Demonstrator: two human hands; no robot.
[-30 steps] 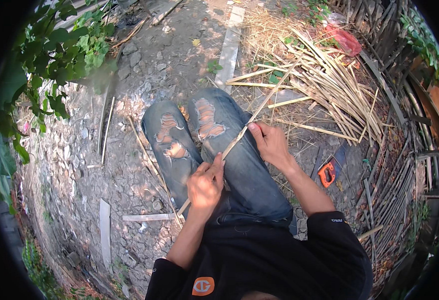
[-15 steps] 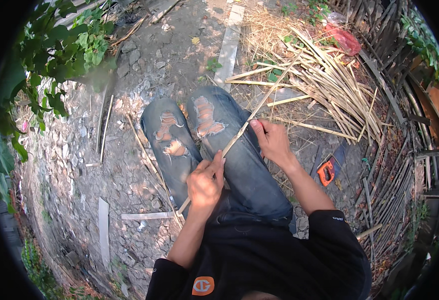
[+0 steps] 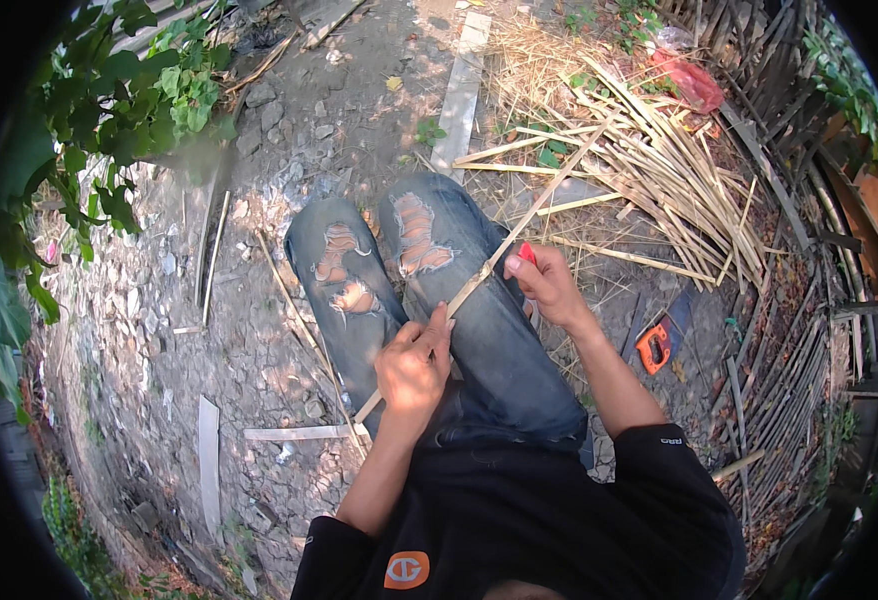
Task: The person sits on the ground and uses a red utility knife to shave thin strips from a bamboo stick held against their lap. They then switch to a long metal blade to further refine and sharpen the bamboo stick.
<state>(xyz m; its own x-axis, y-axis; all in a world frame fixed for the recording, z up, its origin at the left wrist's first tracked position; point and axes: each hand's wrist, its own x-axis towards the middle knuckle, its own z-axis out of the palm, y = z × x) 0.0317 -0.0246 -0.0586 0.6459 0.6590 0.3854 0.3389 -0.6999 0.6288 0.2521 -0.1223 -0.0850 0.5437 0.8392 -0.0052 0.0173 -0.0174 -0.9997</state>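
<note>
A long, thin bamboo strip (image 3: 547,196) slants across my right thigh, from near my lap up toward the far right. My left hand (image 3: 414,365) is closed around its lower part, thumb pressed along the top. Beside the strip, over the outer side of my right knee, my right hand (image 3: 551,288) is closed on a small red-handled tool (image 3: 527,252). Only a bit of red shows above the thumb; the rest of the tool is hidden by the fingers and the strip. My torn jeans (image 3: 469,340) lie under both hands.
A heap of pale strips (image 3: 674,180) lies at the far right, with a red mesh bag (image 3: 689,80) behind it. An orange-handled saw (image 3: 653,348) rests on the ground right of my forearm. A board (image 3: 459,95) lies ahead; leafy vines (image 3: 109,110) hang at the left.
My right hand has slid slightly toward me along the strip and turned, so the red tool now shows above the thumb. My left hand stays nearly in place.
</note>
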